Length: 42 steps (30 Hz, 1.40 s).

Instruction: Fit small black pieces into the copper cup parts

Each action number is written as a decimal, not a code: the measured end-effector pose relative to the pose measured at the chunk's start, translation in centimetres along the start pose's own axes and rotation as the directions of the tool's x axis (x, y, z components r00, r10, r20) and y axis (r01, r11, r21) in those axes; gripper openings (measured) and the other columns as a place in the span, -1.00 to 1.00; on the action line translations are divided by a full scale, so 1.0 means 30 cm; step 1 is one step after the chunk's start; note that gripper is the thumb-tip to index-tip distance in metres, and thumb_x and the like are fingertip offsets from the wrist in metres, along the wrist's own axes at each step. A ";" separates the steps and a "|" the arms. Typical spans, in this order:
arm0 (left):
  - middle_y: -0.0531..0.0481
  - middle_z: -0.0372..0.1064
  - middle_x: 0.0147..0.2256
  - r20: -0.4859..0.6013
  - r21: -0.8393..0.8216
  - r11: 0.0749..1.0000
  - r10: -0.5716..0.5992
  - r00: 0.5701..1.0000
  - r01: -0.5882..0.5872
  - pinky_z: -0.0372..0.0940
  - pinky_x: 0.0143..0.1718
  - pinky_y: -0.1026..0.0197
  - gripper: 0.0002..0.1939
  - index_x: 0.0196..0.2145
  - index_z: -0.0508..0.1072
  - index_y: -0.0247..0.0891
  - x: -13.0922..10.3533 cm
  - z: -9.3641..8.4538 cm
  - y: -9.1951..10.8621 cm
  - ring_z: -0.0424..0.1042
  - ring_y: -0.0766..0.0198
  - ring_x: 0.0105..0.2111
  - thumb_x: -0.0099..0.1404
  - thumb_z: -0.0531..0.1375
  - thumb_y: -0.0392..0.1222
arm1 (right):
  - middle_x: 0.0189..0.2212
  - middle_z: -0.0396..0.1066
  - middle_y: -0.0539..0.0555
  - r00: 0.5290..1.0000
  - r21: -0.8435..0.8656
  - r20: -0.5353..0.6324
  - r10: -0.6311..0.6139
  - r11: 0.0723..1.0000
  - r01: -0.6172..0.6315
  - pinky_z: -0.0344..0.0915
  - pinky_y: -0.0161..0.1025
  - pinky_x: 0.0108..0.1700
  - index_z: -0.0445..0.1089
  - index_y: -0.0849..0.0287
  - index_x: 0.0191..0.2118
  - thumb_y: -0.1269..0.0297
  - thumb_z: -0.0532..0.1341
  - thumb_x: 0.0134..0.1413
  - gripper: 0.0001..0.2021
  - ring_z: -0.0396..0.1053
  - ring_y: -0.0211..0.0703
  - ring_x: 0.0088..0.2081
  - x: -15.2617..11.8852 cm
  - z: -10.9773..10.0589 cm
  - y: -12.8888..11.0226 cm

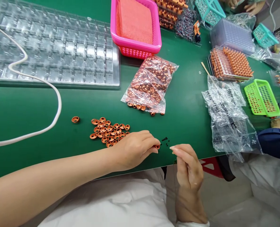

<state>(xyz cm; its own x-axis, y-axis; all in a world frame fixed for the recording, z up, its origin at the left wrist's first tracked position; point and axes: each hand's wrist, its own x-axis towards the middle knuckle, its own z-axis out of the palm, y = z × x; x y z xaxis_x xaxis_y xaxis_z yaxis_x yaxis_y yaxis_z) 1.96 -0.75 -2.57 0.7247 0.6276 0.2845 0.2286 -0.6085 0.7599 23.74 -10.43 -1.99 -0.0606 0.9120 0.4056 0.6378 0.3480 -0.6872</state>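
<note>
Sitting pinched in the left hand (136,148) — one orange ring (157,147).

The person I'm looking at wears a loose white cloth top (111,201). It looks soft and thin, with lots of wrinkles and folds over the tummy, and the folds make grey shadows. The long left arm (66,179) is bare right down to the wrist, with no sleeve that I can see on it. The left hand (135,148) is bare too. The right hand (189,167) has thin, bare fingers (186,154), and a small nail shows at one tip. Below the bare right wrist (189,201), I can spot just a little edge of a pale cloth sleeve (193,224).
</note>
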 end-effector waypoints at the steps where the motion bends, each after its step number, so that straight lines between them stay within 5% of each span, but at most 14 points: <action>1: -0.07 0.54 -0.33 -0.001 0.007 1.000 0.014 1.000 -0.014 0.35 -0.32 0.25 -0.83 -0.16 0.48 -0.31 -0.003 0.004 0.000 0.44 0.25 -0.35 0.51 0.09 -0.25 | -0.17 0.49 0.10 0.998 -0.011 0.042 -0.055 0.998 0.055 0.47 -0.10 -0.25 0.38 0.00 0.12 0.54 0.12 0.27 -0.60 0.47 -0.12 -0.22 0.008 0.002 0.006; 6: -0.08 0.51 -0.36 -0.065 0.023 0.993 0.121 0.990 -0.120 0.33 -0.39 0.26 -0.79 -0.16 0.48 -0.34 -0.015 0.025 -0.002 0.42 0.25 -0.39 0.52 0.07 -0.21 | -0.31 0.50 0.04 0.914 -0.095 0.237 -0.329 0.929 0.359 0.42 -0.21 -0.35 0.37 0.08 0.13 0.54 0.28 0.18 -0.57 0.42 -0.21 -0.36 0.042 0.014 0.041; 14: -0.08 0.49 -0.38 0.001 0.060 0.987 0.150 0.989 -0.150 0.33 -0.41 0.25 -0.78 -0.17 0.48 -0.37 -0.014 0.016 0.019 0.41 0.25 -0.41 0.53 0.06 -0.24 | -0.23 0.49 0.16 0.826 -0.140 0.302 -0.475 0.835 0.532 0.41 -0.16 -0.27 0.44 0.31 0.07 0.54 0.18 0.25 -0.70 0.41 -0.13 -0.25 0.009 0.003 0.077; 28: -0.12 0.50 -0.37 -0.005 -0.031 0.983 0.179 0.984 -0.179 0.32 -0.41 0.23 -0.84 -0.17 0.48 -0.44 -0.025 0.017 0.034 0.40 0.22 -0.41 0.47 0.10 -0.34 | -0.22 0.48 0.26 0.743 -0.058 0.341 -0.575 0.777 0.627 0.41 -0.14 -0.35 0.46 0.48 -0.05 0.58 0.10 0.23 -0.75 0.43 -0.07 -0.22 0.051 -0.010 0.039; 32: -0.10 0.51 -0.38 -0.008 -0.110 0.985 0.134 0.991 -0.134 0.32 -0.39 0.26 -0.85 -0.19 0.48 -0.41 -0.027 0.021 0.039 0.40 0.24 -0.41 0.47 0.12 -0.33 | -0.23 0.50 0.22 0.745 -0.064 0.332 -0.579 0.774 0.630 0.42 -0.16 -0.37 0.49 0.37 -0.08 0.56 0.05 0.25 -0.72 0.42 -0.10 -0.22 0.054 -0.013 0.032; 36: -0.09 0.51 -0.38 0.027 -0.150 0.983 0.110 0.994 -0.105 0.32 -0.39 0.27 -0.83 -0.21 0.49 -0.39 -0.027 0.017 0.048 0.41 0.26 -0.41 0.48 0.10 -0.33 | -0.23 0.49 0.19 0.727 -0.076 0.318 -0.608 0.748 0.659 0.38 -0.19 -0.38 0.52 0.30 -0.16 0.56 0.13 0.22 -0.78 0.41 -0.11 -0.23 0.055 -0.012 0.032; 42: -0.08 0.51 -0.39 0.050 -0.164 0.983 0.091 0.995 -0.082 0.32 -0.38 0.29 -0.79 -0.21 0.49 -0.37 -0.025 0.005 0.056 0.41 0.28 -0.42 0.49 0.06 -0.33 | -0.23 0.46 0.25 0.704 -0.011 0.303 -0.642 0.737 0.676 0.36 -0.15 -0.38 0.51 0.44 -0.17 0.59 0.24 0.11 -0.83 0.40 -0.08 -0.26 0.064 -0.007 0.032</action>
<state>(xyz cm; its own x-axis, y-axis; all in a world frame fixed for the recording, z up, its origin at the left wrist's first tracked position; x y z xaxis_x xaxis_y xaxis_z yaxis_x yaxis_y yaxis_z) 1.90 -2.30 -1.61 0.7738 0.5449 0.3231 0.0590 -0.5697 0.8197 24.41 -8.39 -1.73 -0.6846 0.4848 0.5444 0.4371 0.8706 -0.2257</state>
